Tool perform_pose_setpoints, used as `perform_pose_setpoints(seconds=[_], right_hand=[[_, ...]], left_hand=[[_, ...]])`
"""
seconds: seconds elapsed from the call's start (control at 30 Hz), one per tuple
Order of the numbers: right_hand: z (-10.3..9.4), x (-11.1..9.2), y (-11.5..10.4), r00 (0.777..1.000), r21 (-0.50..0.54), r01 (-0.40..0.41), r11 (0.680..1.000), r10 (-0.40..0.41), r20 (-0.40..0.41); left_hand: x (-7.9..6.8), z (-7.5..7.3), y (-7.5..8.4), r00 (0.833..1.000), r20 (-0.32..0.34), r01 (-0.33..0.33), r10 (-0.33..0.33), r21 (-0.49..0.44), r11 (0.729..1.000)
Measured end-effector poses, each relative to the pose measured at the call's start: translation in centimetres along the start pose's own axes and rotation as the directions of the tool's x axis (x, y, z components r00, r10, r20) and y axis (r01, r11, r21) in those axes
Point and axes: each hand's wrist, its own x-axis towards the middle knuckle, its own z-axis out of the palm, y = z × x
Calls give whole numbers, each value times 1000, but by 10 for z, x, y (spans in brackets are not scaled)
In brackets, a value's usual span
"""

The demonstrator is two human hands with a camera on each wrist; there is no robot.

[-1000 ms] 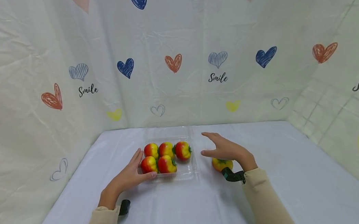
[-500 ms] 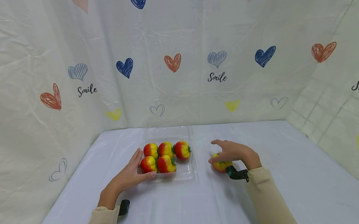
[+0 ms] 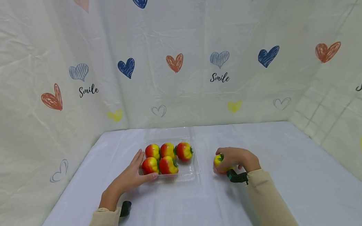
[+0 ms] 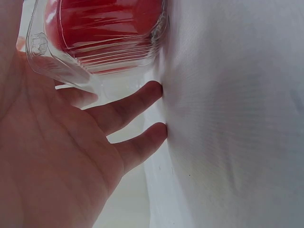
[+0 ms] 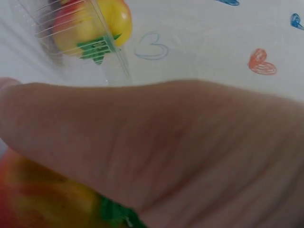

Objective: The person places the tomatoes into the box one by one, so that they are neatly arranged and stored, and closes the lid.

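Several red-and-yellow fruits (image 3: 168, 165) with green leafy caps sit in two rows in a clear plastic clamshell box (image 3: 189, 173), its lid standing raised at the back. My left hand (image 3: 129, 178) rests at the box's left front corner, thumb along the front and fingers extended along the left side. In the left wrist view, two fingertips (image 4: 154, 90) touch the white cloth below the box. To the right of the box, my right hand (image 3: 235, 157) curls round a loose red-and-yellow fruit (image 3: 218, 160) on the table. In the right wrist view, the thumb covers part of this fruit (image 5: 47, 199).
White cloth covers the table (image 3: 180, 209). A pale curtain (image 3: 192, 91) with printed hearts and lettering hangs behind and on both sides. The box has a bare spot at its front right, beside the fruits.
My right hand came down from above the loose fruit and its fingers curled round it. The left hand and the box stayed where they were.
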Motion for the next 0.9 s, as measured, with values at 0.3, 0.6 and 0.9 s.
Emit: perform_pose_setpoints(seconds=[0.3,0.6,0.9], right_hand=[[2,1,-1,998,4,56,998,-56,9],[-2,6,-4,959,1,260,966,-258,-115],[-5,9,-10,908,41,357,933,-337,-249]], left_hand=[[1,0,0,1000,1,5,-5,-4,1000],[1,0,-1,1000,4,10,-10,-9,1000],[1,0,0,1000,3,4,-4,-16,1000]])
